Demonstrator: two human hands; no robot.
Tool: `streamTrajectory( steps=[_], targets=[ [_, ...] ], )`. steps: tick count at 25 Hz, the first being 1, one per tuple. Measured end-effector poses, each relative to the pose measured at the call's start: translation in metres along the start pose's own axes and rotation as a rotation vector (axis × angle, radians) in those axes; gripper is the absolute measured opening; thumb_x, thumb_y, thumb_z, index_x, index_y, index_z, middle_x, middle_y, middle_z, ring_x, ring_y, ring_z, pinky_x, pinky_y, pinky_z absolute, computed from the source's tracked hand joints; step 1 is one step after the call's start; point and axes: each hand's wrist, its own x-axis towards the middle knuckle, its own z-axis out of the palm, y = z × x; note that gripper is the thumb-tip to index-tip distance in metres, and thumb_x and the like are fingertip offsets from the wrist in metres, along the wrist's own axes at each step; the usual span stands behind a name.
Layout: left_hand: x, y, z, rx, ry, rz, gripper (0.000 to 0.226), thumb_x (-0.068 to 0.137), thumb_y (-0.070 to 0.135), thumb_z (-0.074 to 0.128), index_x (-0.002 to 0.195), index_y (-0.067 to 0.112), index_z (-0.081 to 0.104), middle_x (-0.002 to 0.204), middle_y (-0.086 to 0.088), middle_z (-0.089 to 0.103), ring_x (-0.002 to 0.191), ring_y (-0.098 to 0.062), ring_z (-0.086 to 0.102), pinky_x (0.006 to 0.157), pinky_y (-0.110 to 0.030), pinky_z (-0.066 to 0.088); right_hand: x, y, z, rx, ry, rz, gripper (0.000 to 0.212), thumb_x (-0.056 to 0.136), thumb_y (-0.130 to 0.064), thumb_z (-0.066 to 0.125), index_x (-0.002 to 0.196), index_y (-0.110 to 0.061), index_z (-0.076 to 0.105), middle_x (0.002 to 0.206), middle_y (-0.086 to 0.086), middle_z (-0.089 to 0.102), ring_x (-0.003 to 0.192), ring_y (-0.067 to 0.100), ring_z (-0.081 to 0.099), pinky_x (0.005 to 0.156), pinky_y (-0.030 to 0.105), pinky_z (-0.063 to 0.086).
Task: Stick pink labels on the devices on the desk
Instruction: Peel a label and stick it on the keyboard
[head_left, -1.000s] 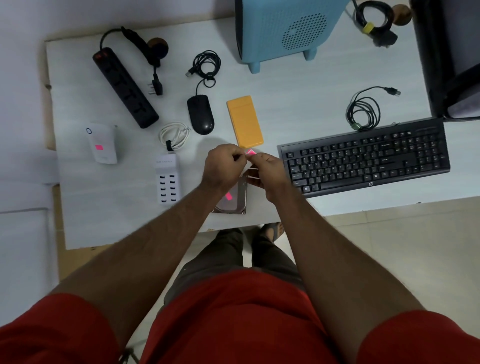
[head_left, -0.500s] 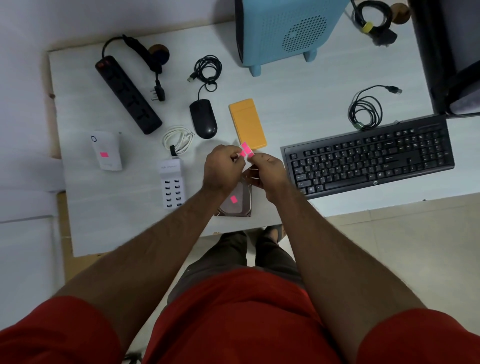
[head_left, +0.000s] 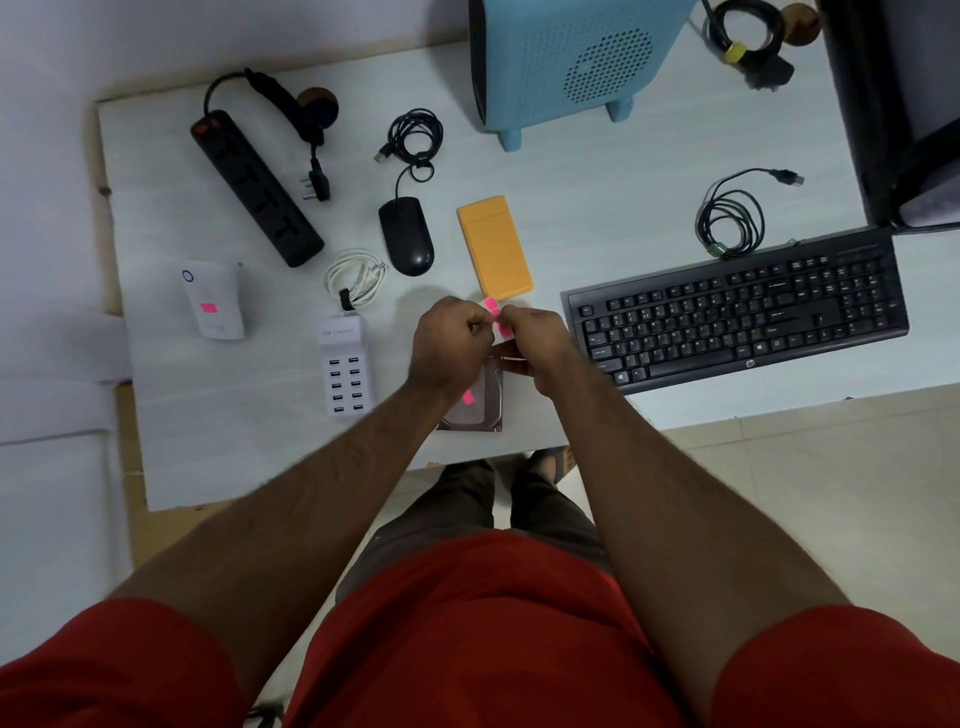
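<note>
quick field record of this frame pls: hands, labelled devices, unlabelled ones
hands: left hand and right hand together above the desk, pinching a label sheet
labelled: white plug-in unit; hard drive, partly hidden by the left arm
no label visible: USB charger; mouse; orange case; power strip; keyboard

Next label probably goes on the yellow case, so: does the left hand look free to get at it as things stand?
Probably yes. The yellow case lies flat just beyond the left hand, nothing between them. But that hand and the right hand are both busy with the pink label sheet.
</note>
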Motion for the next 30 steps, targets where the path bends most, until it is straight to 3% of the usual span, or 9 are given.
streamTrajectory(
  steps=[3,7,13,16,20,26,30],
  targets=[
    [-0.004,0.000,-0.001,-0.018,0.049,-0.039,0.015,0.079,0.003,0.060,0.085,0.005,0.074,0.084,-0.011,0.071,0.082,-0.025,0.061,0.073,-0.032,0.047,0.000,0.002,-0.001,0.021,-0.004,-0.025,0.015,0.092,-0.016,0.062,0.096,-0.004,0.069,0.081,0.010,0.062,0.066,0.022,0.064,0.061,0.030,0.058],
    [-0.001,0.004,-0.002,-0.070,0.083,-0.150,0.018,0.082,0.008,0.064,0.098,0.005,0.072,0.094,-0.013,0.070,0.088,-0.026,0.064,0.079,-0.038,0.053,-0.003,0.007,-0.001,0.139,-0.080,-0.061,0.009,0.091,-0.010,0.064,0.084,-0.011,0.069,0.076,0.009,0.064,0.063,0.020,0.065,0.052,0.024,0.054],
    [-0.002,0.010,-0.006,0.012,0.030,-0.040,0.018,0.083,0.008,0.060,0.095,0.005,0.073,0.091,-0.013,0.070,0.086,-0.027,0.062,0.076,-0.035,0.050,-0.001,0.007,-0.003,0.226,-0.099,-0.036,0.024,0.092,-0.015,0.065,0.109,0.001,0.071,0.087,0.016,0.071,0.069,0.023,0.068,0.055,0.028,0.056],
    [-0.003,0.010,-0.007,0.088,0.051,-0.035,0.014,0.083,0.012,0.058,0.081,0.005,0.070,0.080,-0.012,0.068,0.078,-0.028,0.059,0.067,-0.034,0.044,0.001,0.011,-0.002,0.222,-0.087,-0.041,0.015,0.090,-0.015,0.067,0.099,-0.006,0.073,0.085,0.016,0.067,0.073,0.025,0.063,0.061,0.030,0.056],
    [0.000,0.013,-0.004,0.023,0.028,-0.128,0.017,0.081,0.017,0.056,0.074,0.011,0.071,0.069,-0.005,0.068,0.067,-0.024,0.060,0.063,-0.039,0.051,-0.004,0.013,-0.004,0.249,-0.122,-0.066,0.007,0.091,-0.008,0.064,0.085,-0.005,0.067,0.064,0.007,0.055,0.056,0.017,0.054,0.056,0.027,0.054],
    [0.000,0.017,-0.005,-0.115,0.010,-0.225,0.015,0.084,0.021,0.064,0.088,0.015,0.077,0.081,-0.003,0.075,0.074,-0.019,0.068,0.071,-0.035,0.057,-0.005,0.014,-0.010,0.253,-0.150,-0.098,0.023,0.093,-0.008,0.061,0.071,-0.011,0.069,0.064,0.003,0.061,0.061,0.015,0.059,0.062,0.026,0.055],
    [0.003,0.015,-0.007,-0.123,0.004,-0.260,0.016,0.084,0.022,0.065,0.089,0.015,0.078,0.082,-0.003,0.076,0.075,-0.017,0.069,0.072,-0.033,0.057,-0.007,0.016,-0.010,0.220,-0.141,-0.119,0.017,0.093,-0.012,0.064,0.079,-0.012,0.073,0.076,0.010,0.070,0.069,0.018,0.067,0.063,0.025,0.056]
  ],
)
